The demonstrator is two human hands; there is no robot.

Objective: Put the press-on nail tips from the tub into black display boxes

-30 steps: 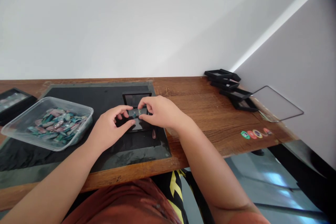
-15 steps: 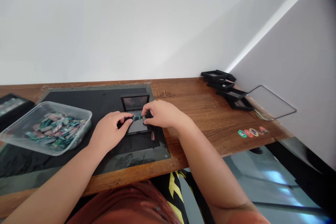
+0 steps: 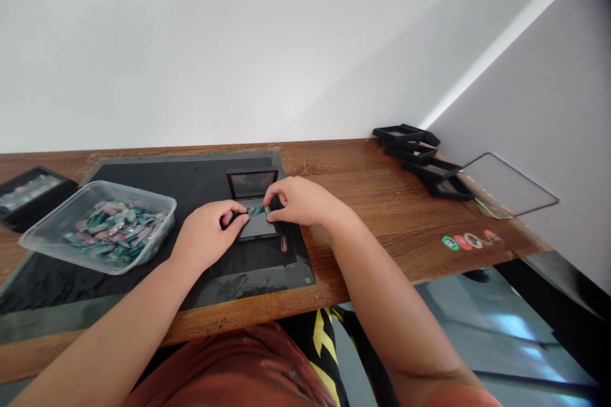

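Between my hands, over an open black box (image 3: 258,226) with its lid raised at the back, is a strand of small teal stones (image 3: 255,210). The thumb and forefinger of my left hand (image 3: 210,229) pinch the strand's left end. At its other end my right hand (image 3: 300,202) grips a small pale piece (image 3: 268,210) between thumb and fingers. One pink stone (image 3: 284,243) lies on the dark mat just right of the box's front edge.
A clear plastic tub (image 3: 38,238) of teal and pink stones stands on the left, beside a black display case (image 3: 62,197). Stacked black frames (image 3: 410,151), a thin wire frame (image 3: 534,186) and round stickers (image 3: 462,242) are on the right.
The view has shifted slightly, so the whole table appears a little further right. Both hands keep hold of the strand, with little visible movement over the box.
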